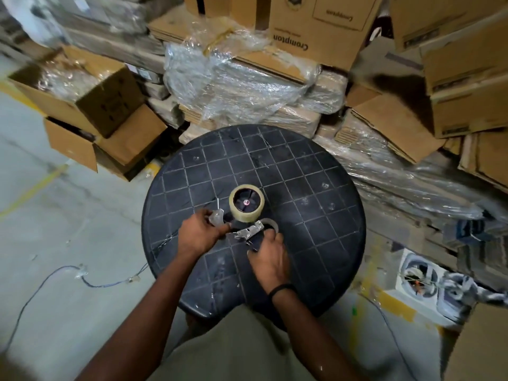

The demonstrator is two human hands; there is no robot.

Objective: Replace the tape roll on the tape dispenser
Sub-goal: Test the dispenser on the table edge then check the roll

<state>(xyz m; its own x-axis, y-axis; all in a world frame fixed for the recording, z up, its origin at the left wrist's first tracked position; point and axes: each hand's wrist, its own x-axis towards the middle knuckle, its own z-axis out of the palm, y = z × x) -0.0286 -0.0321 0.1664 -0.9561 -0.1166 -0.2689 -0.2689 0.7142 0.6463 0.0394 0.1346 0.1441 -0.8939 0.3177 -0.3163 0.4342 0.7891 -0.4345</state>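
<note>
The tape roll (246, 204) sits on the tape dispenser (247, 232), near the middle of the round black table (316, 188). The left hand (202, 234) pinches a loose bit of tape (clear and crumpled). The right hand (268, 255) grips the dispenser's handle.

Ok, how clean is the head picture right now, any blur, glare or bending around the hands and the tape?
Head view: the middle is fairly sharp, with the tape roll and the metal dispenser readable; the left hand and right hand are slightly soft; the cardboard boxes near the edges smear and bend from the wide lens; plastic wrap shows white glare; the light is dim and even.
</note>
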